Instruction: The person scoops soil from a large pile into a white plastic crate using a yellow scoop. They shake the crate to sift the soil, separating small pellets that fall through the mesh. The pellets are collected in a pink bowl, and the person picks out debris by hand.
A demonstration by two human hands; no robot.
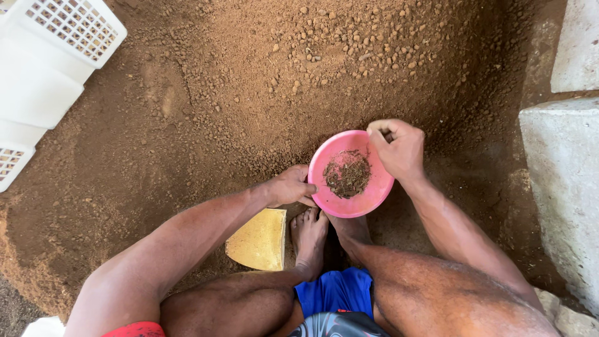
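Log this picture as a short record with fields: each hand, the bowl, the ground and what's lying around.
left hand: grips the near-left rim of the pink bowl
right hand: on the far-right rim, fingers curled
bowl contents: small heap of dark dry bits
ground: loose brown soil, small clods farther out
left side: white lattice crates
by the feet: yellow board
right side: grey concrete blocks

Pink bowl (pixel 351 173) holding dark debris
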